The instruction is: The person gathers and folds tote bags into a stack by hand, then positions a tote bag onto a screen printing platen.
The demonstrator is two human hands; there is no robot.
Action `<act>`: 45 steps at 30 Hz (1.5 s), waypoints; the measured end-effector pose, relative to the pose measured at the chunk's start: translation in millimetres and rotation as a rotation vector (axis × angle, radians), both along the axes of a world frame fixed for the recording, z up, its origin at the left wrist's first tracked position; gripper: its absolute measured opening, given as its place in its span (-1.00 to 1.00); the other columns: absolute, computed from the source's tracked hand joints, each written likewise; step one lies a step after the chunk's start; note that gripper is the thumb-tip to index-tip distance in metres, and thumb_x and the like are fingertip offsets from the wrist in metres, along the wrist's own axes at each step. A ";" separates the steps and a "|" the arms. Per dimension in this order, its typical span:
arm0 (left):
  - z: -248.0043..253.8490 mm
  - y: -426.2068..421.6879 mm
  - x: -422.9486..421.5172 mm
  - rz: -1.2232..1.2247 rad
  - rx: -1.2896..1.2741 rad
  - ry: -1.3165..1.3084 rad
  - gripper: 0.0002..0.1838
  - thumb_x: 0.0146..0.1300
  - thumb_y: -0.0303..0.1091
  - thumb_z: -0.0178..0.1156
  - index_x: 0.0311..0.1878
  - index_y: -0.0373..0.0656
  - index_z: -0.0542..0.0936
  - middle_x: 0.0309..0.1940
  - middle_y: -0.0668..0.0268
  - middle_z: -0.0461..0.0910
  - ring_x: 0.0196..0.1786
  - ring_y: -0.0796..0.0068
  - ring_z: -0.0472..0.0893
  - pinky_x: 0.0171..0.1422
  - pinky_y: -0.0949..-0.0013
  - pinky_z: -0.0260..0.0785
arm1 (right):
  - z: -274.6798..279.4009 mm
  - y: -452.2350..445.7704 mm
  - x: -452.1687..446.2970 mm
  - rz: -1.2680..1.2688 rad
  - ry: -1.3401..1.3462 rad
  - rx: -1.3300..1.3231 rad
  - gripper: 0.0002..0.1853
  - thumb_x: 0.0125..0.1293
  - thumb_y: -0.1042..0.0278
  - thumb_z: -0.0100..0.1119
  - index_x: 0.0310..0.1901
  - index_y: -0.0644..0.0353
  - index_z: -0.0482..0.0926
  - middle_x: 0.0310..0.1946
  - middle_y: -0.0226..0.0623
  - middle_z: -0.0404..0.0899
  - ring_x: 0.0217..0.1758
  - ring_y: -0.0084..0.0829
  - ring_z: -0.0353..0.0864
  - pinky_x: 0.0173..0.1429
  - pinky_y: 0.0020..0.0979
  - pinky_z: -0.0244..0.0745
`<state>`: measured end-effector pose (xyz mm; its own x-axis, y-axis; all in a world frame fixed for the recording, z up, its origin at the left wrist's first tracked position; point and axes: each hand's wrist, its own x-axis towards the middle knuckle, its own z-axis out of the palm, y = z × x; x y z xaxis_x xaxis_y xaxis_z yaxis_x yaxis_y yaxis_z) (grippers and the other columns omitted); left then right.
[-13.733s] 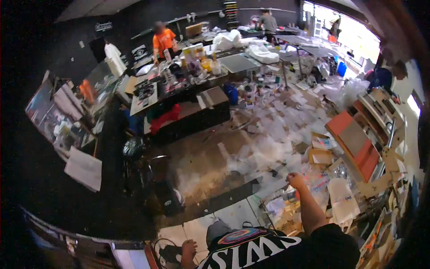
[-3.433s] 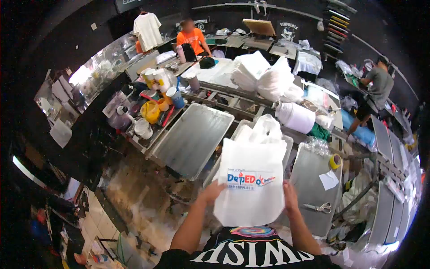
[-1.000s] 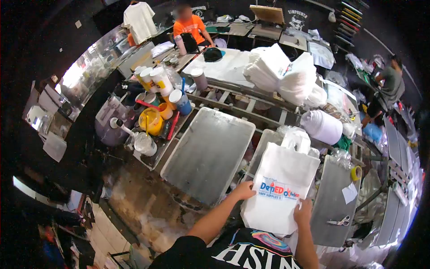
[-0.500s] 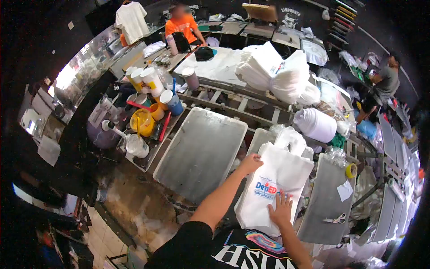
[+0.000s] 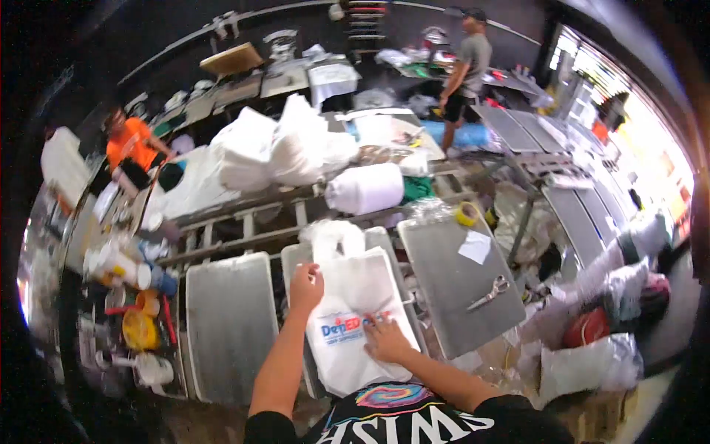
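Observation:
A stack of white tote bags (image 5: 359, 285) lies in front of me, its top one printed with a blue and red "DepED" logo. My right hand (image 5: 387, 340) rests flat, fingers spread, over the right part of that print. At the stack's upper left edge is my left hand (image 5: 306, 287), its fingers curled together; whether they pinch the bag's edge is hidden. The bags' loop handles (image 5: 334, 238) stick out at the far end. Beneath the stack is a grey board (image 5: 293, 260).
Grey boards flank the stack, one at left (image 5: 231, 325), another at right (image 5: 451, 311) bearing scissors (image 5: 488, 293), a paper scrap (image 5: 475, 246) and yellow tape (image 5: 467, 214). Paint tubs (image 5: 140, 329) stand far left. Beyond are a white roll (image 5: 366, 188), bundled bags (image 5: 277, 148) and two people.
My view has swung to the right, so the bags and boards appear further left. Both hands keep about the same places on the stack, the right one still flat.

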<state>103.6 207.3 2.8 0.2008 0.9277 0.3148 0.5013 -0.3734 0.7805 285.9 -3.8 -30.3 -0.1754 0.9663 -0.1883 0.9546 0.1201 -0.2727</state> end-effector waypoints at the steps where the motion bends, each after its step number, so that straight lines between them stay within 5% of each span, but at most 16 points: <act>1: -12.8 -8.5 6.2 -0.090 0.109 0.046 -0.78 0.14 -0.38 0.22 -0.12 -0.17 0.61 -0.25 0.11 0.61 -0.16 0.10 0.59 -0.03 0.12 0.43 | -6.1 -2.8 1.7 -0.002 0.016 0.020 -0.25 0.33 -0.11 0.05 0.44 0.18 0.23 0.53 -0.03 0.01 0.56 0.16 -0.05 0.50 0.22 0.00; 7: -43.6 -49.2 36.6 -0.479 -0.112 0.634 -0.54 0.08 -0.20 0.27 0.10 -0.01 0.56 0.08 0.14 0.55 0.12 0.01 0.53 0.23 0.02 0.41 | -26.5 -4.2 7.2 -0.007 0.032 -0.004 -0.26 0.38 -0.13 -0.04 0.47 0.16 0.19 0.54 -0.05 -0.02 0.59 0.14 -0.14 0.55 0.20 -0.12; 9: -86.0 -20.9 36.8 -0.468 0.061 0.848 -0.25 0.05 -0.16 0.33 0.36 -0.01 0.37 0.27 0.12 0.43 0.23 0.02 0.48 0.29 0.00 0.38 | -28.2 -5.3 8.9 -0.001 0.026 0.003 -0.26 0.38 -0.13 -0.04 0.47 0.15 0.18 0.54 -0.05 -0.02 0.60 0.14 -0.15 0.55 0.20 -0.13; 10: -42.0 -13.3 38.3 -0.434 -0.037 0.934 -0.01 0.03 -0.13 0.38 0.52 -0.09 0.11 0.45 0.07 0.23 0.39 0.00 0.35 0.40 -0.01 0.28 | -26.5 -5.3 10.2 0.008 0.034 0.021 -0.26 0.38 -0.12 -0.03 0.47 0.15 0.18 0.54 -0.04 -0.02 0.59 0.15 -0.14 0.55 0.20 -0.13; 11: -60.9 23.5 29.5 -0.386 -0.223 0.683 0.09 0.03 -0.12 0.41 0.55 -0.18 0.00 0.53 0.04 0.07 0.51 -0.04 0.17 0.54 -0.02 0.08 | -24.5 -6.4 11.7 0.011 0.042 0.037 -0.26 0.37 -0.11 -0.02 0.47 0.15 0.18 0.54 -0.04 -0.02 0.59 0.15 -0.14 0.54 0.21 -0.12; 12: -63.0 46.8 24.1 -0.264 -0.249 0.392 0.07 0.05 -0.14 0.41 0.54 -0.25 0.01 0.55 0.02 0.00 0.57 -0.02 0.03 0.62 0.03 -0.12 | -23.1 -6.2 13.4 -0.001 0.043 0.031 -0.26 0.37 -0.11 -0.02 0.47 0.15 0.18 0.54 -0.04 -0.02 0.59 0.15 -0.14 0.54 0.21 -0.12; 14: -26.4 89.9 8.1 -0.145 0.059 0.557 0.07 0.04 -0.23 0.38 0.53 -0.32 -0.03 0.53 -0.11 -0.01 0.59 -0.01 -0.01 0.64 0.13 -0.19 | -20.7 -5.4 15.6 0.013 0.096 0.009 -0.26 0.36 -0.08 0.02 0.46 0.15 0.19 0.54 -0.04 -0.02 0.59 0.16 -0.13 0.53 0.22 -0.09; 18: 48.5 89.3 -16.7 0.056 0.109 0.476 -0.02 0.11 -0.28 0.29 0.54 -0.27 -0.01 0.50 -0.13 0.06 0.54 -0.09 0.09 0.60 0.02 -0.06 | -29.1 -4.1 18.5 0.003 0.116 0.002 -0.25 0.34 -0.07 0.06 0.45 0.16 0.20 0.54 -0.04 -0.02 0.58 0.18 -0.11 0.52 0.23 -0.05; 21: 29.6 50.7 -26.4 -0.071 0.359 0.529 -0.08 0.13 -0.28 0.27 0.52 -0.25 0.06 0.49 -0.13 0.09 0.53 -0.12 0.10 0.56 -0.02 0.00 | -31.9 -1.5 17.2 -0.024 0.093 0.046 -0.25 0.30 -0.07 0.13 0.45 0.11 0.23 0.53 -0.08 0.03 0.59 0.12 -0.09 0.51 0.18 -0.02; 24: 14.3 -44.0 -9.1 -0.199 0.203 0.587 -0.09 0.13 -0.24 0.26 0.52 -0.23 0.09 0.49 -0.12 0.08 0.50 -0.26 0.10 0.54 -0.10 -0.01 | -26.9 -1.2 17.6 -0.014 0.076 0.045 -0.24 0.29 -0.08 0.12 0.45 0.11 0.22 0.53 -0.08 0.04 0.59 0.10 -0.10 0.51 0.18 -0.01; 27: -9.2 -116.2 -2.7 -0.225 -0.081 0.717 -0.09 0.19 0.03 0.22 0.53 -0.12 0.12 0.54 -0.07 -0.03 0.55 -0.24 -0.04 0.54 -0.24 -0.13 | -24.7 -3.7 15.6 -0.026 0.044 0.053 -0.23 0.30 -0.09 0.10 0.46 0.12 0.21 0.52 -0.09 0.05 0.60 0.07 -0.11 0.51 0.18 -0.01; 33: -53.5 -136.3 -21.7 -0.079 -0.104 0.735 -0.16 0.25 0.03 0.18 0.51 -0.16 0.17 0.55 -0.09 -0.04 0.58 -0.19 -0.07 0.57 -0.17 -0.17 | -30.0 -2.6 16.8 -0.001 0.091 0.123 -0.29 0.32 -0.04 0.09 0.42 0.17 0.26 0.55 -0.06 -0.05 0.58 0.17 -0.10 0.47 0.23 0.02; 35: -54.0 -132.7 -25.9 -0.057 -0.102 0.709 -0.15 0.24 0.01 0.19 0.51 -0.18 0.16 0.54 -0.10 -0.05 0.57 -0.21 -0.08 0.59 -0.11 -0.18 | -24.8 1.5 23.8 0.051 0.122 0.094 -0.33 0.29 0.01 0.15 0.36 0.18 0.34 0.49 -0.04 0.10 0.54 0.12 0.03 0.47 0.16 0.07; 39: -68.3 -143.8 -49.2 0.101 -0.243 0.334 -0.09 0.23 -0.14 0.27 0.53 -0.26 0.05 0.52 -0.17 -0.03 0.55 -0.20 0.00 0.59 0.06 -0.11 | 4.0 -2.8 54.6 -0.163 0.326 0.301 -0.41 0.22 0.14 0.25 0.24 0.24 0.41 0.34 0.04 0.34 0.43 0.06 0.26 0.48 -0.07 0.16; 43: -49.1 -162.1 -57.7 0.163 -0.433 0.055 -0.04 0.24 -0.23 0.30 0.52 -0.37 -0.06 0.43 -0.21 0.18 0.47 -0.08 0.23 0.53 0.15 0.07 | -0.2 -21.3 90.8 -0.430 0.340 0.367 -0.32 0.22 0.09 0.29 0.30 0.25 0.36 0.32 0.08 0.33 0.43 0.02 0.25 0.49 -0.13 0.15; 45: -78.9 -168.6 -60.2 0.133 -0.429 -0.018 -0.04 0.25 -0.24 0.30 0.52 -0.39 -0.07 0.40 -0.19 0.24 0.44 -0.04 0.29 0.51 0.18 0.11 | -20.4 -31.2 97.5 -0.628 0.357 0.236 -0.14 0.22 -0.01 0.30 0.41 0.34 0.18 0.37 0.15 0.26 0.47 0.05 0.19 0.52 -0.14 0.11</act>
